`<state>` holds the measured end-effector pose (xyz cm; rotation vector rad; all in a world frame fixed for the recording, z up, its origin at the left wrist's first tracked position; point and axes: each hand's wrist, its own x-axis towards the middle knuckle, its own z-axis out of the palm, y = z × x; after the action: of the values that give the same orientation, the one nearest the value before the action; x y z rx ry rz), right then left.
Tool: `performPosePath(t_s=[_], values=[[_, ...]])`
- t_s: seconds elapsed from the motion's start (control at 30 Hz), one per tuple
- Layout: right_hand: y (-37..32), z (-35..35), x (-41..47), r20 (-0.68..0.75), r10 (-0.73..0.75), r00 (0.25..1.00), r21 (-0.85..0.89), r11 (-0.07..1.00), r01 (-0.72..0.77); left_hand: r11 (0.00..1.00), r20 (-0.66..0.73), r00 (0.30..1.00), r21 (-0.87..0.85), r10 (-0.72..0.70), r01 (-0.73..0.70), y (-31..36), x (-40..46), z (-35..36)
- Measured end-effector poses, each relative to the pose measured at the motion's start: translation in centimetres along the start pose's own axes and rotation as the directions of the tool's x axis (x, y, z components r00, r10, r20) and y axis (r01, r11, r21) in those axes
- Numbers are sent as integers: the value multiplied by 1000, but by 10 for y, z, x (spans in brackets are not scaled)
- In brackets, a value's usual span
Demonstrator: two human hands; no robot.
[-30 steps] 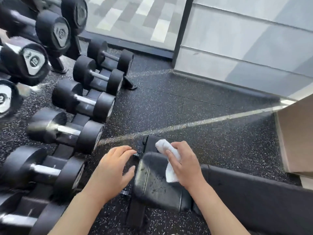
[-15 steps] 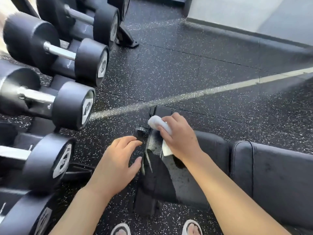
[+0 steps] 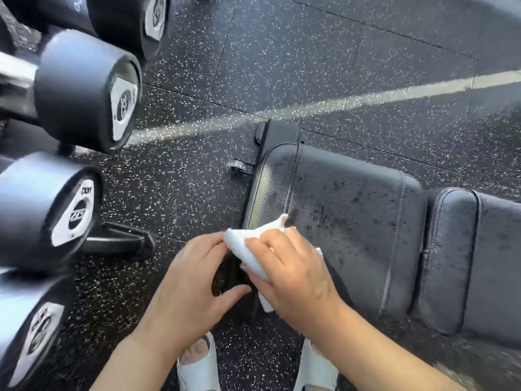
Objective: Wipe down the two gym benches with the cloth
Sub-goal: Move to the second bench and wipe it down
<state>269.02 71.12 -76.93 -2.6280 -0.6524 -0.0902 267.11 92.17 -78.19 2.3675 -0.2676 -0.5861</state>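
The right hand (image 3: 293, 275) has its fingers curled around the white cloth (image 3: 251, 249), holding it at the near left corner of the bench seat pad (image 3: 338, 210). The left hand (image 3: 194, 280) is relaxed and open, its fingertips touching the cloth's left end. The pad looks spotted with damp marks. To wipe well, the person would probably do best to press the cloth flat and draw it in overlapping strokes toward the back pad (image 3: 479, 249), covering seams and edges. Dumbbells (image 3: 84, 88) line the rack on the left.
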Motion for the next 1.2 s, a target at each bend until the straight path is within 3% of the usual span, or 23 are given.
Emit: performPosePath(t_s=[0.17, 0.3, 0.37, 0.67, 0.83, 1.03, 1.1, 1.2], values=[[35, -5, 43, 3, -84, 996, -88, 993, 84, 1000, -9, 1000, 25, -17, 18, 2, 0, 1], [73, -6, 131, -127, 198, 972, -73, 975, -209, 999, -15, 999, 28, -30, 30, 5, 2, 0], [74, 1, 147, -148, 258, 955, -82, 959, -271, 999, -16, 999, 13, -44, 44, 6, 1, 2], [-1, 5, -3, 13, 46, 999, 15, 999, -47, 978, -112, 987, -185, -118, 96, 3, -11, 30], [20, 0, 22, 10, -51, 999, -43, 998, 52, 969, -146, 979, -224, -143, 108, 6, -15, 41], [61, 2, 133, -170, 273, 947, -69, 955, -288, 966, -142, 974, -215, -177, 145, 14, -13, 38], [54, 6, 133, -184, 303, 935, -67, 945, -320, 965, -131, 974, -212, -187, 157, 14, -14, 37], [24, 13, 89, -162, 235, 958, -36, 969, -244, 961, -135, 968, -210, -209, 178, 15, -17, 40]])
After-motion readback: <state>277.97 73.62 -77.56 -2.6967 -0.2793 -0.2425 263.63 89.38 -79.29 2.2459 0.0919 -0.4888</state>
